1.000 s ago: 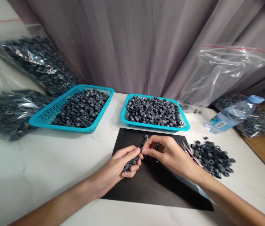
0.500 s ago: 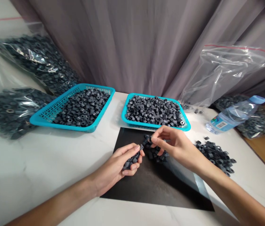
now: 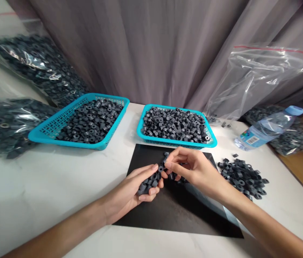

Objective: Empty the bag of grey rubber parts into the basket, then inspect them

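Observation:
Cupped over the black mat [image 3: 151,215], my left hand [image 3: 137,184] is closed round a handful of small dark grey ring-shaped pieces [image 3: 148,184]. Close beside its fingertips, my right hand [image 3: 191,166] pinches one small dark piece [image 3: 163,163] between thumb and forefinger. Another ring [image 3: 161,169] shows at the top of the handful, between the two hands. Behind and beneath my right hand, a small heap of the same pieces [image 3: 173,176] lies on the mat, partly hidden by the fingers.
Two blue baskets [image 3: 105,143] [image 3: 213,141] of rings stand behind the mat. A loose pile [image 3: 244,179] lies to the right, near a tilted water bottle [image 3: 269,127]. Filled plastic bags [image 3: 43,68] stand left; a mostly clear zip bag [image 3: 253,79] leans against the curtain [image 3: 146,46].
My right hand has moved left and slightly down, bringing its fingertips against the handful. My left hand has opened a little, showing more rings. The view has shifted slightly.

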`<action>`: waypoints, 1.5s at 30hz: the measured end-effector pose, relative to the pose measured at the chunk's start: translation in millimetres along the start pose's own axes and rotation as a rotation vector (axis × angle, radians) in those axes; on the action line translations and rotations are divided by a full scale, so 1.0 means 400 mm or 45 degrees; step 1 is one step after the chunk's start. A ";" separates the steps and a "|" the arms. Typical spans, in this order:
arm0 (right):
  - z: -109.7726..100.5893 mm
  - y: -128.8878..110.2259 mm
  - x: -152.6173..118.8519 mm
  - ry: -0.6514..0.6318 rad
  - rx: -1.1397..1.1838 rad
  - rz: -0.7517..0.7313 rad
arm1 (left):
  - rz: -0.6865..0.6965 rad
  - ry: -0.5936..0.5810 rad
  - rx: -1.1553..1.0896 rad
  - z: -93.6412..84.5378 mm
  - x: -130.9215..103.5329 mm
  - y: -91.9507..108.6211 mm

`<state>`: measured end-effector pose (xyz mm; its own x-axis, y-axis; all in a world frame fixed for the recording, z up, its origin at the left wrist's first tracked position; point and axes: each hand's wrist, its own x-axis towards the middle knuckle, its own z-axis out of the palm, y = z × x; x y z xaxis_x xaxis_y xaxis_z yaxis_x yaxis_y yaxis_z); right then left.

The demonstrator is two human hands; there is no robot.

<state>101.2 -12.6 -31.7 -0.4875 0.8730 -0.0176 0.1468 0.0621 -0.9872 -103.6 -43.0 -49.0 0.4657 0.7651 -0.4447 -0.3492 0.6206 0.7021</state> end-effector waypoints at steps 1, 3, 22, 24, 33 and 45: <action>0.002 -0.002 -0.002 0.013 -0.041 -0.014 | -0.003 0.006 -0.004 0.000 0.001 0.000; 0.007 -0.009 -0.007 0.049 -0.162 -0.066 | -0.019 0.012 -0.016 -0.001 0.004 -0.001; 0.022 -0.011 -0.017 0.033 -0.336 -0.099 | -0.014 0.096 -0.042 0.015 0.005 -0.004; 0.025 0.003 -0.013 0.009 -0.218 -0.035 | -0.020 0.094 -0.043 0.018 0.003 -0.003; 0.031 0.024 -0.005 0.043 0.103 0.050 | -0.014 0.044 -0.086 0.009 0.005 -0.010; 0.044 0.052 -0.003 0.101 0.212 0.058 | -0.030 0.010 -0.139 0.006 0.002 -0.019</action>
<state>89.6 -21.0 -55.0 -0.4132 0.9088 -0.0570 0.0196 -0.0537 -0.9984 -98.5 -47.4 -53.2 0.4689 0.7509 -0.4650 -0.4249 0.6533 0.6266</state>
